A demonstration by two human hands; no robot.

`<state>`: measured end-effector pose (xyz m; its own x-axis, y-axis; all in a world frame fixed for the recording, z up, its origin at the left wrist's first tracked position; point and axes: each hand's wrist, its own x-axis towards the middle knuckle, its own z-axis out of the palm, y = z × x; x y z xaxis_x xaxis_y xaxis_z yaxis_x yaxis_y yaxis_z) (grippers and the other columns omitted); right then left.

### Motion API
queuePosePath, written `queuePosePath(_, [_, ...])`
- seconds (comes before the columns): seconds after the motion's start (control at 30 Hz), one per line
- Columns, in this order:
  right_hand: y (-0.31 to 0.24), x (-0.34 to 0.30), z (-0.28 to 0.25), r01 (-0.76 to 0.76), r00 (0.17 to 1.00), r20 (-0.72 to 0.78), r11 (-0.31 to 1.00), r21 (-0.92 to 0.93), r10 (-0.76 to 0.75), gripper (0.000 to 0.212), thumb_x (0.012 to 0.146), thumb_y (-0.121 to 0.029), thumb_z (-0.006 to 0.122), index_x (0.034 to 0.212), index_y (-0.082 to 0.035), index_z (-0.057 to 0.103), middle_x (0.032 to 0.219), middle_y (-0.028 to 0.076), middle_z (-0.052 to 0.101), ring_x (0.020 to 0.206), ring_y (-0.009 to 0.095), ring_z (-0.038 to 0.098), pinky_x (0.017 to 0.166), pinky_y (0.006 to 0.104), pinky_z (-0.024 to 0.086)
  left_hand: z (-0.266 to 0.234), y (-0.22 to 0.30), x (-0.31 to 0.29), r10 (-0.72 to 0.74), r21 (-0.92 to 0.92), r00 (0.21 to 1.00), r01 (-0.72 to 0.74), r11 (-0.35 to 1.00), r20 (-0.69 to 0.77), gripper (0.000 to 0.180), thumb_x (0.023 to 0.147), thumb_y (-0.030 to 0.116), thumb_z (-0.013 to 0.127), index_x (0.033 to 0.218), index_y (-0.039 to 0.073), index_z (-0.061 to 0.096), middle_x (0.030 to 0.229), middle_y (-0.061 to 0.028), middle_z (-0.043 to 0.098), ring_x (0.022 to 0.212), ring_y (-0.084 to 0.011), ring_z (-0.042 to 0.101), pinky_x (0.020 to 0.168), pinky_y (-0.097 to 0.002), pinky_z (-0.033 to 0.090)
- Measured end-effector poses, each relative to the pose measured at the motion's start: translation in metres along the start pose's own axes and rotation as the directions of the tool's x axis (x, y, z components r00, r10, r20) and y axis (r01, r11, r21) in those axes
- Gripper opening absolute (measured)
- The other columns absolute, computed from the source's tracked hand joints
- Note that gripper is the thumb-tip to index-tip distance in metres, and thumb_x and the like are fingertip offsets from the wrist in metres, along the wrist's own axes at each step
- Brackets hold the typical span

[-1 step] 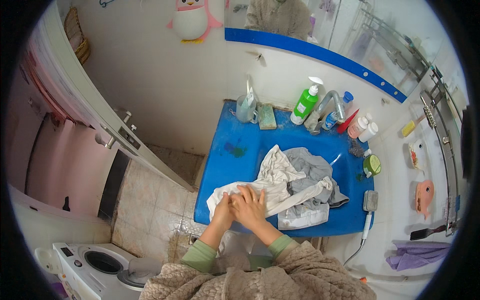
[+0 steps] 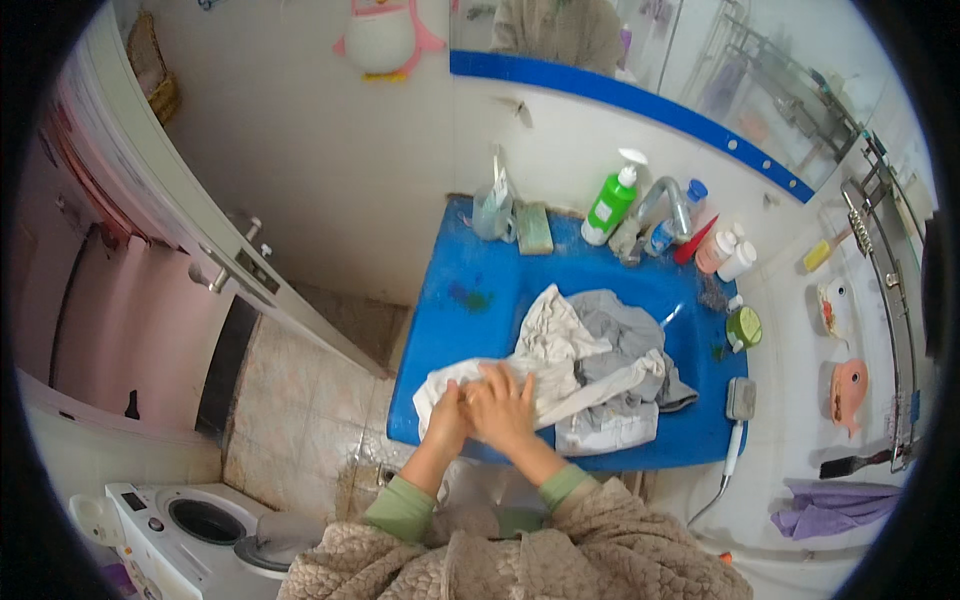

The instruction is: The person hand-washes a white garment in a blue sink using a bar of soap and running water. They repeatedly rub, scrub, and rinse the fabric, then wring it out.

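A white garment [image 2: 551,325] lies crumpled over the near left edge and into the basin of a blue washbasin [image 2: 422,290]. My left hand [image 2: 447,420] is closed on its near left part, thumb uppermost, the other fingers mostly hidden. Close against it, my right hand [image 2: 500,408] rests on the same cloth with its fingers stretched forward and a little apart; a ring is on one finger. To the right, a grey garment [image 2: 621,330] with dark trim is bunched in the basin, partly under a white sleeve-like strip.
Along the back rim stand a cup [image 2: 491,215], a soap bar [image 2: 534,230], a green pump bottle [image 2: 609,208], the tap [image 2: 668,200] and several small bottles. A shower head [image 2: 740,400] hangs at the right. Lower left is a washing machine [image 2: 150,500], door open, below a room door [image 2: 285,310].
My right hand's fingers have shifted very slightly forward over the white garment. The rest looks the same.
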<state>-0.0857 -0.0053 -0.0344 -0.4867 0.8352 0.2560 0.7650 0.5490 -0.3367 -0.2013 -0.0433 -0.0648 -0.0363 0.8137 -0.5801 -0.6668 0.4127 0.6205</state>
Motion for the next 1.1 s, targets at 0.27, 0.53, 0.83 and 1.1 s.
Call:
queuePosePath(0.27, [0.095,-0.008,0.013,-0.577,0.816,0.058,0.807,0.125,0.575,0.041,0.084,-0.042,0.05,0.113,-0.012,0.052,0.131,0.013,0.038,0.122,0.034,0.034,0.093,0.0593,0.026,0.015,-0.017,-0.001,0.204,0.295,0.979,-0.193,0.936,-0.009,0.022,0.091,0.021,0.051,0.11,0.01,0.051,0.077,0.0007,0.058,0.062,-0.0087,0.053,0.052,-0.0215,0.04])
queuePosePath(0.53, [0.036,0.006,0.009,-0.441,0.897,0.005,0.897,0.007,0.441,0.055,0.079,-0.045,0.054,0.122,-0.011,0.047,0.125,0.018,0.042,0.118,0.04,0.036,0.095,0.0542,0.026,0.025,-0.003,-0.008,0.141,0.262,0.978,-0.098,0.96,-0.152,0.019,0.093,0.024,0.047,0.09,0.007,0.055,0.062,0.0028,0.048,0.05,-0.0065,0.042,0.045,-0.0217,0.034])
queuePosePath(0.83, [0.024,0.015,-0.042,-0.42,0.841,0.288,0.889,-0.184,0.458,0.059,0.071,-0.039,0.06,0.118,-0.006,0.048,0.116,0.019,0.05,0.109,0.036,0.046,0.098,0.0586,0.018,0.021,-0.01,-0.006,0.173,0.256,0.971,-0.127,0.958,-0.166,0.024,0.094,0.026,0.045,0.08,0.007,0.051,0.062,0.0022,0.046,0.053,-0.0071,0.042,0.048,-0.0228,0.035])
queuePosePath(1.1, [0.07,-0.003,-0.002,-0.328,0.771,-0.262,0.714,0.618,0.581,0.047,0.067,-0.009,0.067,0.11,-0.004,0.05,0.107,0.02,0.05,0.1,0.034,0.05,0.087,0.0376,0.041,0.028,0.007,-0.011,0.518,0.356,0.826,-0.426,0.831,-0.221,0.026,0.094,0.021,0.042,0.081,0.001,0.052,0.068,-0.0032,0.05,0.063,-0.0125,0.045,0.058,-0.0279,0.038])
